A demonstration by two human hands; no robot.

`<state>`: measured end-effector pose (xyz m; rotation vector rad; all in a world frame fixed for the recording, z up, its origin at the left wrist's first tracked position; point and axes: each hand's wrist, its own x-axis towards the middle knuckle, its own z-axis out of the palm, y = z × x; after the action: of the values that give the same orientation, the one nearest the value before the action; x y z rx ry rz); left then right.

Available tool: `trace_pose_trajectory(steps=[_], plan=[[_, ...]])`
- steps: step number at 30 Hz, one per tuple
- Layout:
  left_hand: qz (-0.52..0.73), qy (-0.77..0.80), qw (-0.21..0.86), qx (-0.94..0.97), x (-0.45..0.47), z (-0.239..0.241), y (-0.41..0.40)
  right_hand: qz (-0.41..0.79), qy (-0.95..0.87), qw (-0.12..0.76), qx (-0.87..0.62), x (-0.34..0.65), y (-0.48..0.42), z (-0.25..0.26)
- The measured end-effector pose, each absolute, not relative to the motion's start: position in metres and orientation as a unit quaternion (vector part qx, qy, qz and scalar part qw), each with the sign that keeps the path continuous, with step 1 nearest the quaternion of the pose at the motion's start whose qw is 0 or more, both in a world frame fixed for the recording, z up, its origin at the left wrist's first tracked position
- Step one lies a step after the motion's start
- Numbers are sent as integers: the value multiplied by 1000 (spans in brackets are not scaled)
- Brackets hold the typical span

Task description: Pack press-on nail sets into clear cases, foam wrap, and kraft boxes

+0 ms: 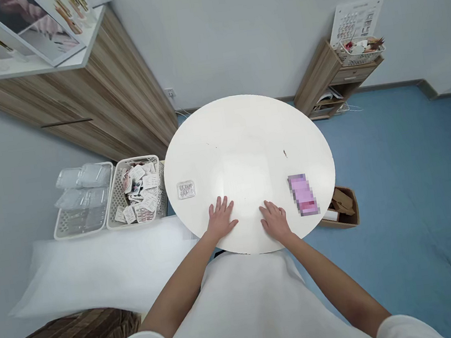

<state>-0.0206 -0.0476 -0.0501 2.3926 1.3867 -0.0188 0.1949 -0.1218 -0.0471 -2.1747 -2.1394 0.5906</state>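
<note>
My left hand [220, 221] lies on the white round table [241, 133], fingers spread and holding nothing. To its upper left is a small clear plastic case [186, 189] with little items inside, too small to make out. My right hand [274, 219] rests near the table's front edge, its fingers partly spread and slightly bent, with nothing in them. A blurred-out pink and purple flat object [303, 195] lies to the right of that hand, apart from it.
Left of the table stand a white basket of small cards and packets [137, 195] and a basket of clear plastic boxes [83, 203]. A cardboard box [343, 208] sits on the floor at right. Behind are a wooden cabinet [113, 89] and a small shelf unit [334, 75].
</note>
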Motion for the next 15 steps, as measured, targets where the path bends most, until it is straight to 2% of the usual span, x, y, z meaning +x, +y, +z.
trace_pose_trajectory(steps=[4, 8, 12, 15], plan=[[1, 488, 162, 858, -29, -51, -48, 161, -668, 79, -722, 189, -124, -48], [110, 557, 175, 805, -59, -50, -41, 166, -680, 163, -695, 167, -107, -43], [247, 671, 200, 670, -105, -52, -16, 265, -680, 212, -650, 125, -63, -36], [314, 705, 268, 577, -135, -58, 10, 391, -642, 240, -615, 86, -24, -32]])
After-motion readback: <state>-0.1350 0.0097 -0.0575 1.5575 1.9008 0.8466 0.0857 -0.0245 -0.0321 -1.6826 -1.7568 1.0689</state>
